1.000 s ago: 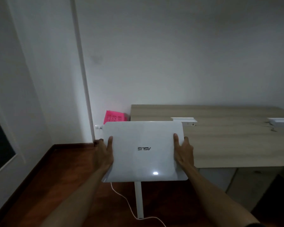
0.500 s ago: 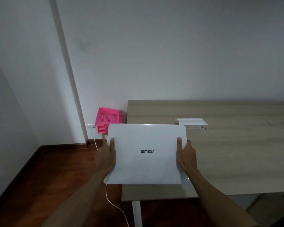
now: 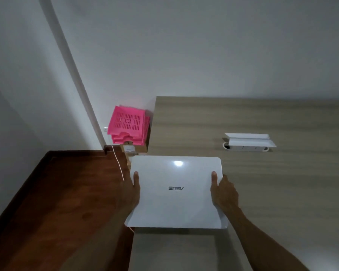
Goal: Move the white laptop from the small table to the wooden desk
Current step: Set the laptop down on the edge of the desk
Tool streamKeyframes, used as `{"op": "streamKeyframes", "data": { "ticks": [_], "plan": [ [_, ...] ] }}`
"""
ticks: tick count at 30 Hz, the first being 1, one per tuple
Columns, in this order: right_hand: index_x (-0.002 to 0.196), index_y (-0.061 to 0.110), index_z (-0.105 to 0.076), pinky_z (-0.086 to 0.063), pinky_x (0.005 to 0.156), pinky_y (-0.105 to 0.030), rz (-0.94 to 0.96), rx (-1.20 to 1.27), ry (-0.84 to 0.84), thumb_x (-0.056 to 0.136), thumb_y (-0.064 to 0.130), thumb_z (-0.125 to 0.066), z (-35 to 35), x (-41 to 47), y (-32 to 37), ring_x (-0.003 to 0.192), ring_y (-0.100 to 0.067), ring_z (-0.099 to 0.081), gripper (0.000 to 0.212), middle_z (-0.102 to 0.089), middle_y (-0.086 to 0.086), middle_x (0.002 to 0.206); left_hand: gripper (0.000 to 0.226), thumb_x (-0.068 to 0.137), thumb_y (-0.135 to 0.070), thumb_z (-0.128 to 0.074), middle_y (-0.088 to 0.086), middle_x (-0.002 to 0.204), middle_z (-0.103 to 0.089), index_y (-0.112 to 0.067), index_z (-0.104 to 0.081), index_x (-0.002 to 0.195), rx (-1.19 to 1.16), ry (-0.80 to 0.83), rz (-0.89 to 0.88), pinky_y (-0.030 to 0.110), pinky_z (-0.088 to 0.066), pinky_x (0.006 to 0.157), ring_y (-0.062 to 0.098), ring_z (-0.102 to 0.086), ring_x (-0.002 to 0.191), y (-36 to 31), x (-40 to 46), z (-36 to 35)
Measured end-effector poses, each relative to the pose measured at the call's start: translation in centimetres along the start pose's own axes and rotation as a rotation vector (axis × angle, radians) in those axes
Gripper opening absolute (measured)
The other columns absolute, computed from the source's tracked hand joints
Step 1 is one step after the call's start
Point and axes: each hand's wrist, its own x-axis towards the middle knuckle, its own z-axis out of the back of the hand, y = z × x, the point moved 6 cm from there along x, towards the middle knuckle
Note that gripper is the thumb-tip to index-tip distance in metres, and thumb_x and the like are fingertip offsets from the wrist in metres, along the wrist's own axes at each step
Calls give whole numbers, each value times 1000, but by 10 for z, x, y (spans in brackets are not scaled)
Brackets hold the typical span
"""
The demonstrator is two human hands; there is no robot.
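Note:
The white laptop (image 3: 175,192), lid closed with its logo upside down to me, is held flat over the left end of the wooden desk (image 3: 272,192). My left hand (image 3: 130,194) grips its left edge, thumb on the lid. Gripping the right edge the same way is my right hand (image 3: 224,194). The laptop's left side overhangs the desk's left edge. I cannot tell whether its underside touches the desk. The small table is out of view.
A white socket box (image 3: 250,142) with a raised lid sits on the desk at the back right. Pink plastic trays (image 3: 128,126) are stacked on cardboard boxes by the wall, left of the desk. A white cable (image 3: 118,163) runs down to the dark wood floor.
I have come closer to the desk and now look down on it. The laptop, held in both hands throughout, has moved forward from in front of the desk to above its left end.

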Motion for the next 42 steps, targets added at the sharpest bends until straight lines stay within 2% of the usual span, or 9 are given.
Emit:
{"op": "streamKeyframes", "data": {
  "ticks": [5, 9, 15, 19, 27, 31, 34, 38, 42],
  "plan": [
    [119, 5, -55, -54, 86, -45, -91, -70, 97, 89, 73, -14, -48, 30, -23, 96, -37, -67, 84, -69, -18, 108, 48, 97, -32, -49, 39, 101, -64, 13, -58, 110, 49, 22, -9, 58, -44, 91, 53, -62, 93, 17, 26, -47],
    [118, 6, -54, -56, 84, -46, -146, -121, 168, 87, 76, -11, -85, 49, -45, 93, -35, -68, 87, -70, -16, 106, 55, 98, -41, -34, 24, 62, -67, 4, -63, 82, 203, 154, -44, 45, -56, 69, 38, -65, 53, 48, 44, -96],
    [120, 5, -55, -54, 83, -42, -174, -195, 225, 91, 71, -15, -113, 67, -57, 94, -35, -68, 83, -69, -16, 107, 29, 86, -21, -54, 23, 58, -60, 3, -50, 104, 227, 249, -187, 36, -51, 45, 32, -57, 40, 92, 61, -150],
    [117, 5, -58, -51, 82, -41, -148, -274, 245, 93, 68, -18, -119, 81, -52, 97, -37, -67, 79, -70, -18, 106, 69, 97, -54, -15, 20, 55, -60, -5, -54, 66, 239, 268, -72, 41, -53, 55, 36, -57, 47, 93, 73, -157],
    [116, 5, -61, -53, 84, -43, -112, -361, 256, 91, 70, -14, -128, 90, -57, 96, -37, -67, 84, -69, -19, 107, 56, 92, -48, -23, 16, 52, -56, -11, -46, 58, 255, 235, -108, 32, -40, 51, 32, -54, 45, 82, 77, -152],
    [117, 5, -60, -52, 85, -44, -118, -369, 258, 92, 70, -15, -129, 92, -59, 99, -39, -66, 83, -68, -20, 109, 65, 96, -52, -18, 15, 62, -60, -5, -60, 80, 355, 334, -111, 31, -36, 56, 32, -59, 53, 89, 79, -160],
    [117, 7, -60, -52, 86, -44, -97, -383, 255, 92, 71, -14, -129, 94, -61, 99, -37, -66, 83, -68, -20, 109, 75, 98, -54, -12, 17, 54, -58, -1, -58, 71, 321, 355, -127, 31, -39, 50, 33, -56, 44, 94, 78, -165],
    [119, 8, -59, -51, 89, -45, -106, -403, 299, 92, 71, -16, -129, 98, -67, 103, -38, -64, 81, -66, -19, 113, 63, 98, -52, -18, 21, 91, -67, -5, -59, 108, 373, 430, -8, 38, -43, 65, 40, -65, 82, 87, 82, -162],
    [131, 7, -49, -48, 94, -46, -173, -352, 359, 96, 63, -25, -128, 99, -70, 113, -40, -59, 70, -59, -22, 125, 84, 98, -56, -6, 30, 88, -66, 6, -63, 106, 366, 432, -84, 49, -54, 71, 46, -64, 76, 99, 83, -169]
  ]
}}
